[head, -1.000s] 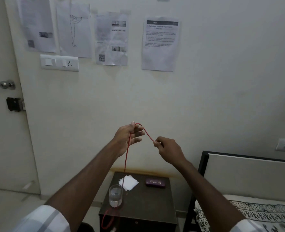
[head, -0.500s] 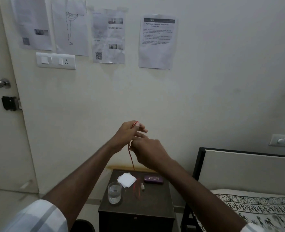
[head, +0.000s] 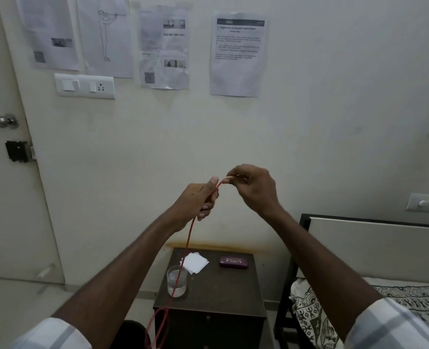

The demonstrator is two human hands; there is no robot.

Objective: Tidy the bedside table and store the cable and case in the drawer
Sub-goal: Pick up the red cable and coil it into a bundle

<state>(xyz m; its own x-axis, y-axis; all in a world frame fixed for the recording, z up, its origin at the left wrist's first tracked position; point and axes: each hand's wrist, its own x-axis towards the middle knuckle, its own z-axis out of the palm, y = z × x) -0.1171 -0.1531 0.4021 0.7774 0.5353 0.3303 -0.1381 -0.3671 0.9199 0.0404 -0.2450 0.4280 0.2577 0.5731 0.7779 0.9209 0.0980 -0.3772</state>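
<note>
Wall notice (head: 238, 54) — header "2023", QR code on neighbouring sheet (head: 164, 47).

My left hand (head: 199, 201) fisted round red cable (head: 188, 238), right hand (head: 255, 188) pinching its end just beside. Cable hangs below left hand past water glass (head: 177, 283); purple case (head: 234, 261) below right hand.

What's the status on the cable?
Both hands, left and right, gripping red cable, raised. Purple case on bedside table. Cable hangs past water glass.
</note>
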